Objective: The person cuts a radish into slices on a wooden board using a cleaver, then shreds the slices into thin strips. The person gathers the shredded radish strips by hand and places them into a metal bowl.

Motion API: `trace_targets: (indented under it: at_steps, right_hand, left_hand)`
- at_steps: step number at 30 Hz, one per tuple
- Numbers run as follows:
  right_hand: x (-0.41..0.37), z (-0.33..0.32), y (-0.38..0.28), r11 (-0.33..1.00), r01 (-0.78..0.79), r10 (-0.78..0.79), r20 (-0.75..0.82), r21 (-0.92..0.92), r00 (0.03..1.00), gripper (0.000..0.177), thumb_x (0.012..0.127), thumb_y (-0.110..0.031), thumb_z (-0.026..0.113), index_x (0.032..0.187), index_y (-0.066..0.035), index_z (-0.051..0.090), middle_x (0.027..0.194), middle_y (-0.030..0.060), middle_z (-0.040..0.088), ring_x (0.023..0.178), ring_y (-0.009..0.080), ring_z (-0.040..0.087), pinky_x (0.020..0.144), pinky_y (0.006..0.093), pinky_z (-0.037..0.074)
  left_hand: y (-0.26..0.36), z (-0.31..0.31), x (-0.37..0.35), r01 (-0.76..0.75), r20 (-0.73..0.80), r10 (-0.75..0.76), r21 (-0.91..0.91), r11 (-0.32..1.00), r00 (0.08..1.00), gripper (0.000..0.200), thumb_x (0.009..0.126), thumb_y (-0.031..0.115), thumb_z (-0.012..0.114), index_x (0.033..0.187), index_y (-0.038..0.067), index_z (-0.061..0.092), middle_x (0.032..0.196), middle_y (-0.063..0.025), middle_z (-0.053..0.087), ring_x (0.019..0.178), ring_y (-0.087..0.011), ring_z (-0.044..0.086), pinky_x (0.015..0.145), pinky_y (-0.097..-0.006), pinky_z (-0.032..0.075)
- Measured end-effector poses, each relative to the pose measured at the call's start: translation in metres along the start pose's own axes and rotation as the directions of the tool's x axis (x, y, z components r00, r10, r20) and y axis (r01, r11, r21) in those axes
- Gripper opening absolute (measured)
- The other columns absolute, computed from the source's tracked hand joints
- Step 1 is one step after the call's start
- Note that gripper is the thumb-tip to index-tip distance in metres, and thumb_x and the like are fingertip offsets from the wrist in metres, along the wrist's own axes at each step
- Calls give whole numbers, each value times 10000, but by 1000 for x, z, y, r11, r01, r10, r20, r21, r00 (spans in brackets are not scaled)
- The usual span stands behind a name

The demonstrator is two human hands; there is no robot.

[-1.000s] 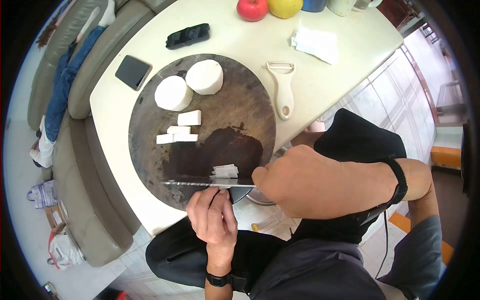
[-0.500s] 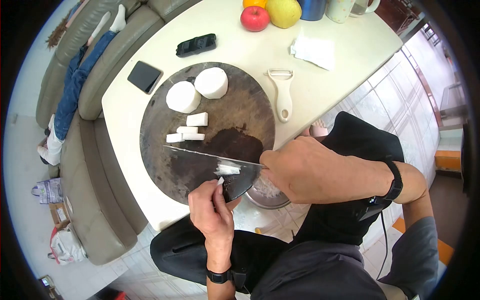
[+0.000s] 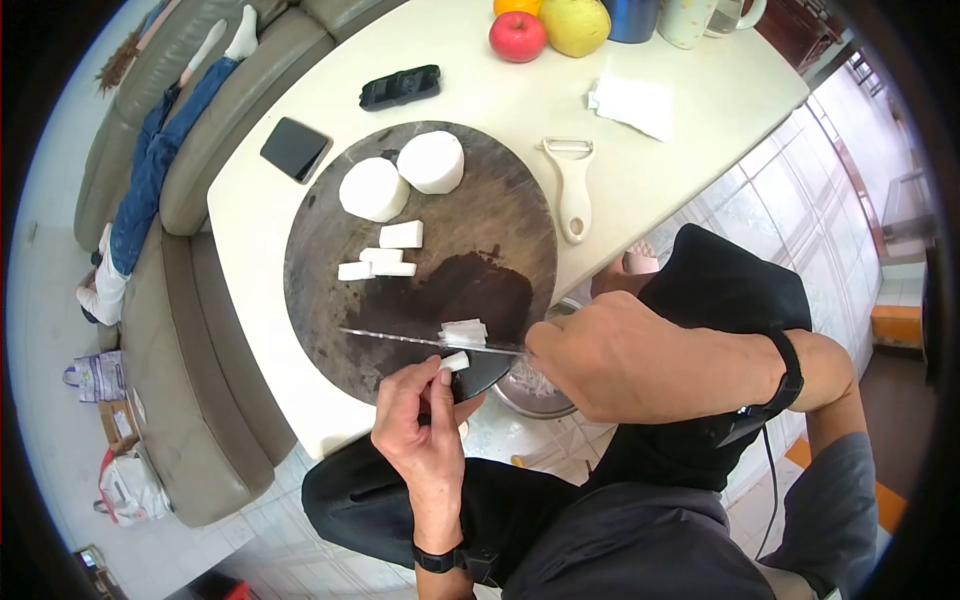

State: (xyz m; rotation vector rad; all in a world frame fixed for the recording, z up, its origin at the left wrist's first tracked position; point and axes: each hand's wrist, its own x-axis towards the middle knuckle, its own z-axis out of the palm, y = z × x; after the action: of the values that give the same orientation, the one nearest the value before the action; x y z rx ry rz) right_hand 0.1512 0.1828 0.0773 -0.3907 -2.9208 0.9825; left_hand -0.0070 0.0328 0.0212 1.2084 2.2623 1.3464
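Observation:
My right hand (image 3: 625,360) is closed round the handle of a kitchen knife (image 3: 395,338), its blade seen nearly edge-on across the near part of a round wooden chopping board (image 3: 490,215). Between thumb and fingers, my left hand (image 3: 418,425) pinches a small white radish stick (image 3: 455,362), close to the blade on my side. Thin white slices (image 3: 463,332) lie just beyond the blade. Farther up the board are several cut radish blocks (image 3: 401,235) and two thick radish rounds (image 3: 374,190) (image 3: 431,162). The knife handle is mostly hidden by my fist.
Below the board's near edge stands a metal bowl (image 3: 540,398) with white shreds. On the table (image 3: 250,330) are a peeler (image 3: 573,195), phone (image 3: 295,150), black case (image 3: 400,88), tissue (image 3: 635,105), apple (image 3: 517,37) and pear (image 3: 575,25). A person (image 3: 150,185) lies on the sofa.
The knife has come toward me, so the slices now lie on its far side. More of the stick in my left hand shows. The view has shifted slightly.

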Motion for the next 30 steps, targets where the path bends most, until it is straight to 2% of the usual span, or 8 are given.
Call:
trace_targets:
  at_steps: [3,5,6,8,9,13,20,30]
  right_hand:
    - [-1,0,-2,999,39,-39,11,-6,999,133,683,-19,619,777,49,554,637,186,594,608,343,632,545,408,485]
    - [-1,-1,-2,998,68,-68,5,1,998,140,676,-12,621,780,50,552,632,182,590,608,340,633,540,406,484]
    - [-1,-1,-2,998,70,-70,-2,-6,998,151,671,-13,627,785,52,553,629,178,589,609,338,634,537,403,484]
    - [-1,0,-1,998,69,-69,-9,-11,998,162,666,-15,633,790,54,555,627,175,587,610,335,635,534,400,484]
    - [-1,0,-1,997,82,-82,-20,-1,996,165,661,-16,637,788,55,558,627,173,590,608,329,636,530,394,484]
    - [0,0,-5,997,78,-78,16,-15,997,173,647,-17,650,777,55,562,629,171,596,597,309,641,523,377,488]
    - [0,2,-7,996,80,-80,11,-24,997,190,640,-26,664,777,57,562,639,168,598,591,303,638,512,367,487]
    - [-11,3,-25,970,124,-120,35,-211,992,192,655,-74,644,754,51,537,598,150,540,540,244,604,400,327,446]
  left_hand:
    - [4,2,1,-48,-76,55,92,995,996,150,801,-58,678,945,-23,664,931,-86,617,736,-135,596,620,-238,487]
    - [-4,2,-2,-177,-92,203,230,957,975,186,769,-86,675,948,-33,662,957,-123,621,776,-195,615,668,-272,503]
    - [-5,2,-3,-174,-93,200,231,957,975,186,769,-86,675,948,-33,662,957,-123,621,776,-195,615,668,-272,503]
    - [-5,3,-8,-389,-49,425,317,865,904,188,748,-105,676,924,-41,661,966,-139,625,838,-251,623,736,-308,509]
    - [-8,5,-11,-392,-34,419,293,872,907,196,724,-117,685,906,-46,662,964,-143,631,894,-284,619,782,-339,505]
    - [-11,8,-9,-450,-6,477,325,832,879,198,688,-105,727,870,-47,677,913,-143,634,858,-300,614,744,-374,515]
    - [-23,10,-9,-478,28,498,339,811,866,207,670,-101,724,865,-50,678,900,-152,638,855,-323,620,758,-390,521]
    - [-31,7,-12,-500,50,512,319,805,857,217,712,-59,645,927,-44,672,954,-177,644,844,-362,637,766,-414,515]
